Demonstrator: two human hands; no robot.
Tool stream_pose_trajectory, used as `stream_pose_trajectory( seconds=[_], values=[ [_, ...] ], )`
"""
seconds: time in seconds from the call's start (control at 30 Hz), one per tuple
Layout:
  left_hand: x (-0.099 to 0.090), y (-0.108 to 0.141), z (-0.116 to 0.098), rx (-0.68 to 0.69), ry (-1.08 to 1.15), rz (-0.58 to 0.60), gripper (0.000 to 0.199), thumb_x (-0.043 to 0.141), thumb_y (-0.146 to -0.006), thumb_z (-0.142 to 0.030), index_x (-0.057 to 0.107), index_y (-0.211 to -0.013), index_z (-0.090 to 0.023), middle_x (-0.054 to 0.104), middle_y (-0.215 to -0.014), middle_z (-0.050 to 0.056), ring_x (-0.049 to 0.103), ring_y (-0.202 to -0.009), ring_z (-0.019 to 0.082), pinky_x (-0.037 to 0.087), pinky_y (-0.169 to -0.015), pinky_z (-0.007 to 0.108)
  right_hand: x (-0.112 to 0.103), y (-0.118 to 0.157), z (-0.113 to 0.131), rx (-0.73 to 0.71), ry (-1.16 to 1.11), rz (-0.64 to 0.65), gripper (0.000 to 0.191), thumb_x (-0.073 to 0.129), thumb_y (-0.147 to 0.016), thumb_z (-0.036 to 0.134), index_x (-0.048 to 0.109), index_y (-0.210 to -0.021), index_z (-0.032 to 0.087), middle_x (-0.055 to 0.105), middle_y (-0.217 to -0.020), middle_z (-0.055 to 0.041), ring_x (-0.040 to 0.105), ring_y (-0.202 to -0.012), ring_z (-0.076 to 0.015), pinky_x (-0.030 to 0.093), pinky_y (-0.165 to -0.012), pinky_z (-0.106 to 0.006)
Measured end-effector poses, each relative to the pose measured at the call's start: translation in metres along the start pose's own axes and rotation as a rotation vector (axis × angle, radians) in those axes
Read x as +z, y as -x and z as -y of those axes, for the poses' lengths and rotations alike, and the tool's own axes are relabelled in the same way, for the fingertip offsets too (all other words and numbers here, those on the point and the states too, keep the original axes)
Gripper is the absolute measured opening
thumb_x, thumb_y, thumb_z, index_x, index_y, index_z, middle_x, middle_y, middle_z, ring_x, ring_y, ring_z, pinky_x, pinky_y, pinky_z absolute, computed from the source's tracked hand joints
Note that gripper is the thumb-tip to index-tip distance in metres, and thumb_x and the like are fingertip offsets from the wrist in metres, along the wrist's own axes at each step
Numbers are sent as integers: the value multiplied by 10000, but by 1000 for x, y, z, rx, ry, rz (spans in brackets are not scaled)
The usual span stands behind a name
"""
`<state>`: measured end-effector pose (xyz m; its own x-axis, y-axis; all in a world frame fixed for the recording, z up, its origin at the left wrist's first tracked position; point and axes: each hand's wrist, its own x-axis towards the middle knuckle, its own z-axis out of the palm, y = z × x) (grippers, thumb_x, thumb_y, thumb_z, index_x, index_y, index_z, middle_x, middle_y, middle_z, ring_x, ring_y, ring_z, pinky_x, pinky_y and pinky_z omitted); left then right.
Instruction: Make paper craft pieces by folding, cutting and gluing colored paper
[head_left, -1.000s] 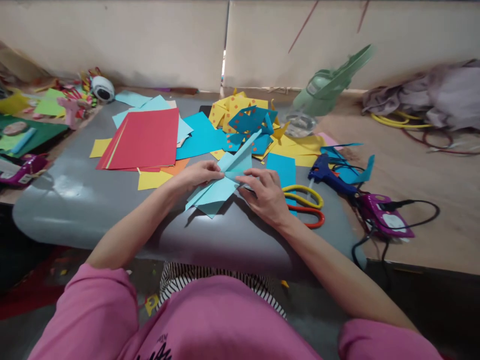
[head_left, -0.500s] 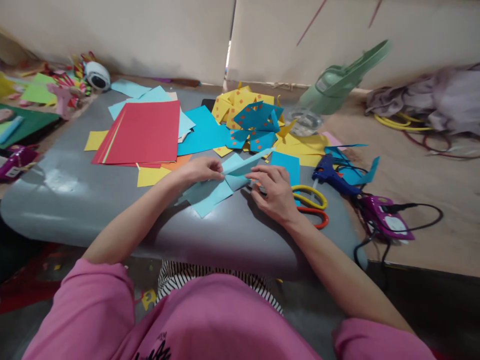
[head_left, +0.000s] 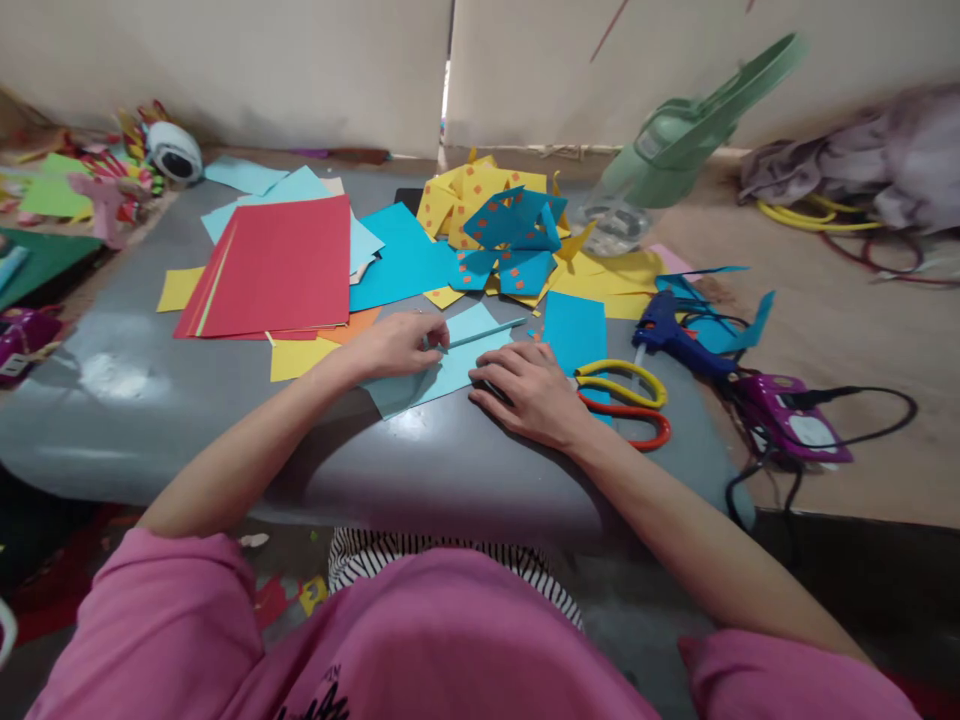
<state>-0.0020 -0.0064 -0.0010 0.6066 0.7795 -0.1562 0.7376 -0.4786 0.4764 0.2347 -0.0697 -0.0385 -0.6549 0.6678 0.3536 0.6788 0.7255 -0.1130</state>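
A light blue sheet of paper [head_left: 457,368] lies on the grey table in front of me, with a narrow raised fold running across it. My left hand [head_left: 411,343] has its fingertips closed on the left end of that fold. Over the right end of the sheet rests my right hand [head_left: 525,392], palm down with its fingers stretched out on the paper; its thumb side is partly hidden. Just right of that hand are scissors [head_left: 634,385] with one yellow and one orange handle, their blades out of sight.
Red sheets [head_left: 277,265] lie stacked at the left. Spotted yellow and blue paper shapes [head_left: 495,230] stand behind my hands. A blue glue gun [head_left: 675,335], its purple box [head_left: 799,420] with black cable, and a green bottle [head_left: 667,160] are at the right.
The light blue paper has gone from folded up and lifted to lying flatter on the table. My right hand has moved slightly left and down onto it.
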Motion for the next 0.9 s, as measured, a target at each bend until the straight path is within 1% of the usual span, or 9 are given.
stream_pose_trajectory(
  seconds=[0.1,0.23,0.33,0.43,0.57,0.67,0.73,0.8,0.9],
  values=[
    [5,3,0,16,-23,-72,202,612,-870,-233,613,-1066,-181,684,-1071,67,632,-931,191,424,-740,269,1,0,1,-15,28,26,268,516,-1016,375,706,-1096,204,734,-1124,-97,577,-1058,-273,379,-908,-426],
    [16,5,-1,20,-122,-122,173,564,-920,-207,625,-1079,-176,677,-1099,91,637,-979,220,443,-763,295,1,1,3,-32,81,72,283,497,-1022,324,692,-1214,253,720,-1174,-89,566,-1066,-274,369,-904,-441],
    [19,9,-7,-11,-217,-99,187,489,-972,-198,663,-1033,-166,683,-1069,110,643,-991,245,449,-734,309,0,2,4,-32,128,47,266,514,-1017,335,706,-1179,248,705,-1210,-97,553,-1104,-278,365,-923,-440],
    [20,13,-16,12,-345,-70,316,384,-991,-114,699,-1001,-139,677,-1059,147,644,-1014,269,450,-714,321,-3,1,6,-65,187,38,258,505,-1025,321,709,-1148,223,720,-1160,-97,565,-1058,-264,363,-903,-428],
    [23,17,-21,37,-422,-48,446,283,-964,-18,714,-1026,-116,660,-1018,172,652,-974,272,446,-686,329,-9,-5,11,-98,174,128,297,430,-1043,235,689,-1188,240,735,-1056,-66,573,-937,-226,368,-891,-419],
    [24,16,-17,34,-396,-49,414,311,-966,-45,714,-990,-136,651,-994,148,650,-872,240,435,-665,324,-10,-9,13,-122,161,181,352,369,-1041,182,692,-1165,247,729,-996,-61,562,-880,-220,379,-867,-426],
    [24,15,-15,17,-371,-62,376,340,-974,-82,709,-983,-153,649,-1013,133,641,-831,222,424,-650,319,-9,-10,14,-117,136,186,363,359,-1035,172,697,-1140,252,724,-971,-64,557,-859,-223,384,-836,-433],
    [23,14,-14,-3,-344,-60,339,370,-979,-119,704,-1015,-168,649,-1061,127,637,-841,226,415,-643,320,-7,-9,13,-98,123,179,354,364,-1032,180,698,-1119,257,721,-955,-65,550,-834,-223,386,-812,-439],
    [21,14,-14,-10,-299,-49,299,427,-964,-149,696,-1089,-190,648,-1123,117,639,-908,248,414,-659,319,-2,-8,13,-81,194,184,334,370,-1034,197,700,-1039,248,716,-926,-62,532,-788,-219,387,-782,-435]
  ],
)
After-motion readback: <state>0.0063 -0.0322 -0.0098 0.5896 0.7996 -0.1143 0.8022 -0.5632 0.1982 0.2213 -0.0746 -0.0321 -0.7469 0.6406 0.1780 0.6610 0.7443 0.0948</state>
